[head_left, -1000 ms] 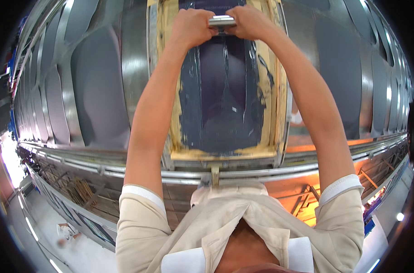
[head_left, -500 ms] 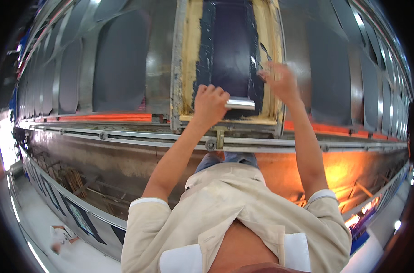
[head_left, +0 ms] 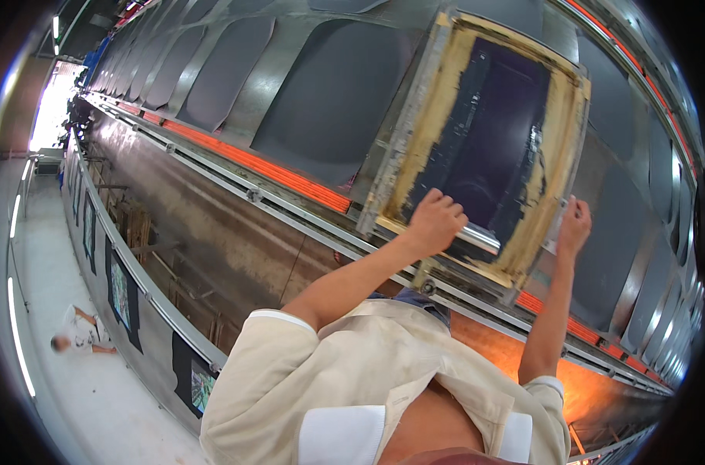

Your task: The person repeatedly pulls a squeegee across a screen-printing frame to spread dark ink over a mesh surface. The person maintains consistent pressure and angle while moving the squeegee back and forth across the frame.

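Observation:
A printing screen frame (head_left: 424,147) with yellowed, ink-smeared edges stands slanted on the metal table. Dark purple-blue ink covers its mesh (head_left: 501,132). At the near end of the mesh my left hand (head_left: 439,223) is closed around a silver squeegee (head_left: 481,239), whose right part sticks out past my fingers. My right hand (head_left: 574,226) is just outside the frame's right side, its fingers curled together. Whether it grips the frame's edge or something small is too unclear to tell.
Dark grey rounded sheets (head_left: 329,97) lie in rows on both sides of the frame. A metal rail (head_left: 252,195) and an orange-red strip (head_left: 252,161) run along the table's near edge. Far left, another person (head_left: 81,329) is on the pale floor beyond a barrier.
The view has turned, so the table now runs slanted. My right hand has moved from over the frame's right edge to outside it. My left hand still grips the squeegee at the near end.

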Demonstrator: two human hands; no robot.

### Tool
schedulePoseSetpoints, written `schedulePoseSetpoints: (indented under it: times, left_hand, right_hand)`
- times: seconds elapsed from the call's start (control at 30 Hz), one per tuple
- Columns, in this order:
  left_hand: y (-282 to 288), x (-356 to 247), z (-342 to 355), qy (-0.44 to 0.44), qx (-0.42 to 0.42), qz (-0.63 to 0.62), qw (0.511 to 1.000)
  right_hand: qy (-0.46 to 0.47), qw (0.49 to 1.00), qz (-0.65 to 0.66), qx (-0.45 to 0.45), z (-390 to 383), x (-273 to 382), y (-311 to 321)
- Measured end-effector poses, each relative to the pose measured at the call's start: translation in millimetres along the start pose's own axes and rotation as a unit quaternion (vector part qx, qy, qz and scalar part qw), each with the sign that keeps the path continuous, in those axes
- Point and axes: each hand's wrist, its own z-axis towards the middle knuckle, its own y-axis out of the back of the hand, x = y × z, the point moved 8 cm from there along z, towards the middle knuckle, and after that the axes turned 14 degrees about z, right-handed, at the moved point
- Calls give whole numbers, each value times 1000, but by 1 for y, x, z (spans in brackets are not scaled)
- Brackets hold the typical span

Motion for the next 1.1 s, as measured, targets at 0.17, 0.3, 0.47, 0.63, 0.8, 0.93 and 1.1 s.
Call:
schedulePoseSetpoints:
  times: [0.17, 0.3, 0.47, 0.63, 0.8, 0.93, 1.1]
  left_hand:
    - [7, 157, -68, 55, 105, 30, 993]
    - [39, 295, -133, 47, 28, -19, 998]
    - [77, 375, -204, 39, 2, 4, 999]
    - [68, 370, -236, 15, 14, -4, 1000]
    - [60, 370, -227, 0, -31, 17, 999]
    - [36, 403, -172, 8, 2, 31, 999]
    - [3, 470, -42, -11, -58, 44, 997]
  right_hand:
    - [42, 997, 59, -27, -76, 71, -158]
    - [7, 995, 103, -4, -124, 140, -290]
    - [-3, 993, 122, -8, -156, 190, -375]
    - [-38, 992, 123, -4, -159, 190, -377]
    - [-54, 996, 68, -6, -155, 176, -379]
    - [-51, 998, 23, 9, -155, 181, -382]
    - [-159, 971, -121, 134, -147, 199, -373]
